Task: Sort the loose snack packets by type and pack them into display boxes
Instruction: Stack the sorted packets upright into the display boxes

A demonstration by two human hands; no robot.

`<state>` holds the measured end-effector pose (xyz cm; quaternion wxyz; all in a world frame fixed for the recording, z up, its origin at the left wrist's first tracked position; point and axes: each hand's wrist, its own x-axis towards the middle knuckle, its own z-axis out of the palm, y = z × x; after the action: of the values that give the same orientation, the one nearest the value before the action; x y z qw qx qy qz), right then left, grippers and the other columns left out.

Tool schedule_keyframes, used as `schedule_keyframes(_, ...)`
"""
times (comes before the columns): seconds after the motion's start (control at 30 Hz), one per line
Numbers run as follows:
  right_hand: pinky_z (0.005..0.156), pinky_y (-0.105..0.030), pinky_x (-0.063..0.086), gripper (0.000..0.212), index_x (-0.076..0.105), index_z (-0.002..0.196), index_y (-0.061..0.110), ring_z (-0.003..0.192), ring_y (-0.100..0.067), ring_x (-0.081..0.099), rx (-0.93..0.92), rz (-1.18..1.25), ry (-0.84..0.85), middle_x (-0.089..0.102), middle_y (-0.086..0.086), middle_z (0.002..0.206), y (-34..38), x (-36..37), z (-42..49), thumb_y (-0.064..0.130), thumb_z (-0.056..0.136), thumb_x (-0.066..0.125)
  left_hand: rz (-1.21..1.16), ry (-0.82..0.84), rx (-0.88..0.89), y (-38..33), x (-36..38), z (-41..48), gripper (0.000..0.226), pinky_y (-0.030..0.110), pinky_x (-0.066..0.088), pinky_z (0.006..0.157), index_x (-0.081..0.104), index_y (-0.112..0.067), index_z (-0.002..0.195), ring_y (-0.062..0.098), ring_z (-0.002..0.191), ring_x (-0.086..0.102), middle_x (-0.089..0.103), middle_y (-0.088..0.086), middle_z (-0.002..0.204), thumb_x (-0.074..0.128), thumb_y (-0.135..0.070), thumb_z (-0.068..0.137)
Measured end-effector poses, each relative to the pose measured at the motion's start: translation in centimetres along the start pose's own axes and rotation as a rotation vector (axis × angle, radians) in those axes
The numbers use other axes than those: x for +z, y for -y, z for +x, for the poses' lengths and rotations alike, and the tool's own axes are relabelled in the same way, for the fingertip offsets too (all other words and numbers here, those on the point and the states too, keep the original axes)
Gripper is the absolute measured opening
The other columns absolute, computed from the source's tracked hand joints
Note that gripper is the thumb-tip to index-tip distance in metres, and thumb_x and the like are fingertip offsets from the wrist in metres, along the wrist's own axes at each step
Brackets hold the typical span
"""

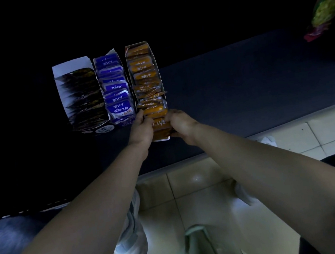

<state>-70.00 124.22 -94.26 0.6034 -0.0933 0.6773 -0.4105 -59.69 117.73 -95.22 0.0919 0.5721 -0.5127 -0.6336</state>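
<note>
Three long display boxes stand side by side on a dark table. The left box (60, 81) holds dark packets, the middle box (114, 53) holds purple packets (118, 109), and the right box (154, 59) is filled with orange packets (142, 65). My left hand (141, 128) and my right hand (181, 125) both grip the near end of the orange row, fingers pinched on the frontmost orange packets (159, 123) from either side.
The dark table (242, 87) stretches to the right of the boxes. Large red and green snack bags (329, 7) sit at the far right edge. Below the table edge are a tiled floor (191, 187), white shoes and a pale green bag.
</note>
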Motion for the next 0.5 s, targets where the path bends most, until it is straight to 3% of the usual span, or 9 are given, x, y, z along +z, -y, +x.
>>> schedule_keyframes(0.07,0.075,-0.025,0.045,0.030,0.050,0.126,0.013,0.092,-0.014,0.056,-0.006,-0.051,-0.036,0.059,-0.006,0.114,0.0,-0.2,-0.1,0.021,0.100,0.038,0.010,-0.019,-0.009,0.3,-0.3,0.1,0.045,0.034,0.045,0.097,0.041,-0.024,0.143,0.021,0.115,0.056,0.056,0.005,0.133,0.045,-0.023,0.098)
schedule_keyframes(0.13,0.071,-0.023,0.039,0.031,0.045,0.129,0.017,0.095,-0.014,0.052,-0.001,-0.049,-0.071,0.055,-0.004,0.116,-0.4,-0.7,0.3,0.024,0.099,0.041,0.011,-0.024,-0.055,0.5,-0.6,0.1,0.045,0.031,0.043,0.093,0.042,-0.021,0.143,0.021,0.117,0.055,0.055,0.005,0.135,0.046,-0.025,0.098)
schedule_keyframes(0.23,0.083,-0.025,0.038,0.031,0.040,0.130,0.020,0.113,-0.018,0.045,0.029,-0.066,-0.079,0.048,-0.005,0.127,-0.7,-0.8,0.4,0.027,0.100,0.040,0.042,-0.037,-0.103,0.9,-0.5,0.3,0.041,0.030,0.038,0.090,0.044,-0.018,0.139,0.017,0.110,0.052,0.054,0.001,0.132,0.043,-0.027,0.099)
schedule_keyframes(0.27,0.088,-0.027,0.037,0.040,0.038,0.139,0.017,0.118,-0.019,0.045,0.046,-0.052,-0.069,0.047,-0.005,0.131,-0.9,-0.8,0.6,0.028,0.101,0.039,0.048,-0.038,-0.134,1.0,-0.5,0.3,0.039,0.031,0.036,0.089,0.046,-0.017,0.136,0.018,0.108,0.051,0.055,0.003,0.130,0.041,-0.029,0.100)
schedule_keyframes(0.3,0.089,-0.027,0.037,0.043,0.035,0.144,0.017,0.117,-0.019,0.046,0.055,-0.028,-0.050,0.048,-0.005,0.131,-0.8,-0.7,0.4,0.027,0.102,0.037,0.033,-0.032,-0.183,1.0,-0.4,0.3,0.039,0.033,0.035,0.088,0.047,-0.017,0.134,0.019,0.108,0.052,0.056,0.005,0.129,0.040,-0.032,0.100)
schedule_keyframes(0.4,0.068,-0.023,0.040,0.034,0.049,0.133,0.016,0.099,-0.015,0.052,0.020,-0.022,-0.004,0.058,-0.006,0.122,-0.6,-0.4,0.4,0.024,0.103,0.036,-0.032,0.023,-0.289,0.7,0.0,0.1,0.039,0.040,0.039,0.095,0.051,-0.017,0.131,0.024,0.110,0.054,0.059,0.008,0.124,0.039,-0.037,0.099)
schedule_keyframes(0.5,0.068,-0.021,0.044,0.029,0.056,0.125,0.016,0.096,-0.016,0.059,-0.063,-0.048,-0.048,0.064,-0.006,0.117,-0.4,-0.4,1.1,0.021,0.102,0.039,-0.118,0.038,-0.290,0.2,0.6,0.3,0.036,0.039,0.041,0.099,0.052,-0.015,0.130,0.024,0.109,0.055,0.058,0.009,0.122,0.043,-0.031,0.099)
